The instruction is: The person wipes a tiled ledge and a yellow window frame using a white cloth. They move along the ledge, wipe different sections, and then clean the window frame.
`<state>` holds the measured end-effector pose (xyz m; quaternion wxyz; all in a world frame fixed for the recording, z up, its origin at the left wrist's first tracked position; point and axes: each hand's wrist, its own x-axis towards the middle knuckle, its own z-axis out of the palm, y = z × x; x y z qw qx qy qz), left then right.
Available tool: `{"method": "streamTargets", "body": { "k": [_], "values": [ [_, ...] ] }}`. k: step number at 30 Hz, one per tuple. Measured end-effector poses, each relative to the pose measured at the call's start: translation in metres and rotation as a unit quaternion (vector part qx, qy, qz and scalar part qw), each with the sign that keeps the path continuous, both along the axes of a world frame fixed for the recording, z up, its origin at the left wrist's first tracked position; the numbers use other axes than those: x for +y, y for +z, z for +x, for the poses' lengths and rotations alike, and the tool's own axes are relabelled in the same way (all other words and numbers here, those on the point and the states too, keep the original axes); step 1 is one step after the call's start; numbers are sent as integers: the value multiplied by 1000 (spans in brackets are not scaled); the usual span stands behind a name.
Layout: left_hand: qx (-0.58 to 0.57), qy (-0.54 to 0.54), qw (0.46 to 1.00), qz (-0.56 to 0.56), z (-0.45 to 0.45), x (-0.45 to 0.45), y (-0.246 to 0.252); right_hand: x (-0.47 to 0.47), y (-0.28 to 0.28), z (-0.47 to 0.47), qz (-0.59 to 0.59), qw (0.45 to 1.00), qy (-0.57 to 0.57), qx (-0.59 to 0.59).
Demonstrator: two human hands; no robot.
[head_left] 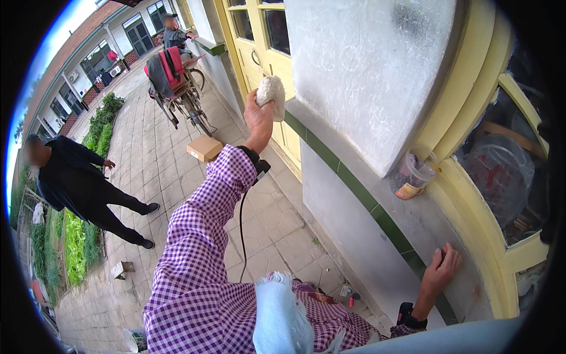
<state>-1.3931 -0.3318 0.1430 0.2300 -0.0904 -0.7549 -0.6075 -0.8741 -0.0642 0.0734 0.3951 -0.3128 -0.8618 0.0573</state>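
My left hand reaches out ahead and grips a thick off-white pad with a rough face, likely folded cloth. It is held up before the yellow double door and the end of the white wall; contact with either cannot be made out. On the grey windowsill, edged with green tiles, my right hand rests with bent fingers. A dark patch shows between its thumb and fingers, too unclear to name. Farther along the sill stands a clear plastic tub with small things in it, beside the yellow window frame.
A cardboard box lies on the paving. Beyond it stands a bicycle draped with red and grey cloth. One person stands at left by the plant beds; another person is at the far wall. A black cable hangs from my left wrist.
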Motion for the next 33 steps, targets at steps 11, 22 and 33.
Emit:
{"method": "streamTargets", "body": {
  "k": [11, 22, 33],
  "values": [
    [15, -108, 991, -76, 7, 75, -42, -5, 5, -4, 47, 998, -18, -21],
    [187, -209, 930, -236, 34, 54, -59, -11, 16, -10, 103, 994, -19, -26],
    [267, -206, 896, -289, 150, 70, -53, -17, 14, -12, 75, 996, -32, -39]
  ]
}}
